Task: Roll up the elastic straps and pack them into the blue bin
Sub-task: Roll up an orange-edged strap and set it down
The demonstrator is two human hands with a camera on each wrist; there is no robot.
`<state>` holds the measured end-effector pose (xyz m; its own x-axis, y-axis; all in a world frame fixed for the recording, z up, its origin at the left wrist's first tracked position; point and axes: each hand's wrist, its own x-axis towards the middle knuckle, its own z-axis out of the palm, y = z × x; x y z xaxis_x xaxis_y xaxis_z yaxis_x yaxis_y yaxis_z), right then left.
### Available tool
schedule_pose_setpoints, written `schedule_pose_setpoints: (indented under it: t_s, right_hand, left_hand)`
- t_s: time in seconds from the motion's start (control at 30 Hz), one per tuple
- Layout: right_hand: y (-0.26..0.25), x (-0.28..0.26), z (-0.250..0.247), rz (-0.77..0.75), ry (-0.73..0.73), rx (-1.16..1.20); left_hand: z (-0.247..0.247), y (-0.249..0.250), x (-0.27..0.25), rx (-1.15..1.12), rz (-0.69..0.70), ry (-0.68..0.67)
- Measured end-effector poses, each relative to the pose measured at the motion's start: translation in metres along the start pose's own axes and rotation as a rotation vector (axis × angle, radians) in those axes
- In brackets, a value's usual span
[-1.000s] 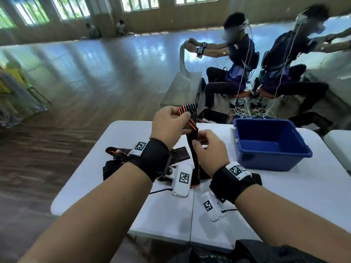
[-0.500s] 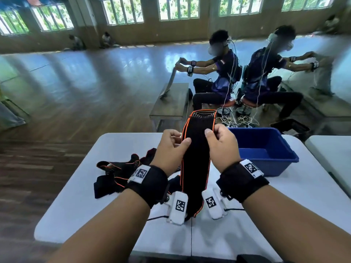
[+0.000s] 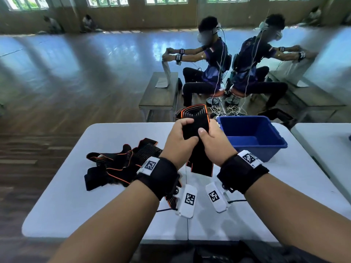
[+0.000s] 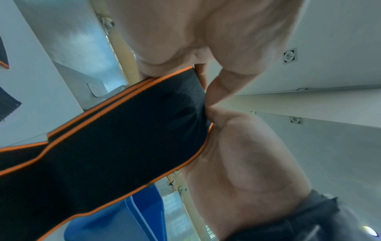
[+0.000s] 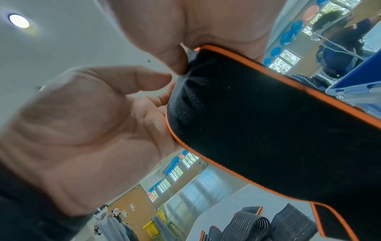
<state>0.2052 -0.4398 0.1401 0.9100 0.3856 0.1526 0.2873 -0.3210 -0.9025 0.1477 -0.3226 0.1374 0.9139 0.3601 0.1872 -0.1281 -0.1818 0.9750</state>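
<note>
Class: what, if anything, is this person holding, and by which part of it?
Both the left hand and right hand grip one black, orange-edged elastic strap across its middle, thumbs pressing its near face; its upper end folds over above.

Head view high, forward-down over white table (image 3: pixel 106 198); both wrist views upward, close under one shared strap (image 4: pixel 115 146).

A large hall — polished wood floor (image 3: pixel 76 82), window row (image 3: pixel 171 0).
</note>
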Motion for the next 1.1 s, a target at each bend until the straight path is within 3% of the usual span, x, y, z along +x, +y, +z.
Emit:
schedule_pose_setpoints:
  t_s: [0.23, 0.4, 0.6, 0.77, 0.97, 1.1]
  right_hand:
    - [0.016, -0.022, 0.000, 0.079, 0.113, 0.151]
    - [0.051, -0.060, 0.006, 0.072, 0.153, 0.015]
    - [0.092, -0.092, 0.006, 0.196, 0.158, -0.024]
    - [0.117, -0.114, 0.004, 0.192, 0.051, -0.201]
    - [0.155, -0.139, 0.010, 0.472, -0.163, -0.275]
    - [0.158, -0.149, 0.015, 0.556, -0.190, -0.255]
  left_hand:
    - [0.002, -0.006, 0.012, -0.053, 0.002, 0.039]
    - [0.006, -0.012, 0.032, -0.194, -0.067, 0.049]
    - [0.017, -0.038, 0.055, -0.203, -0.185, 0.031]
    - [0.023, -0.088, 0.060, 0.120, -0.201, -0.081]
    - [0.018, -0.170, 0.042, 0.559, -0.324, -0.340]
    - [0.018, -0.201, 0.031, 0.712, -0.316, -0.421]
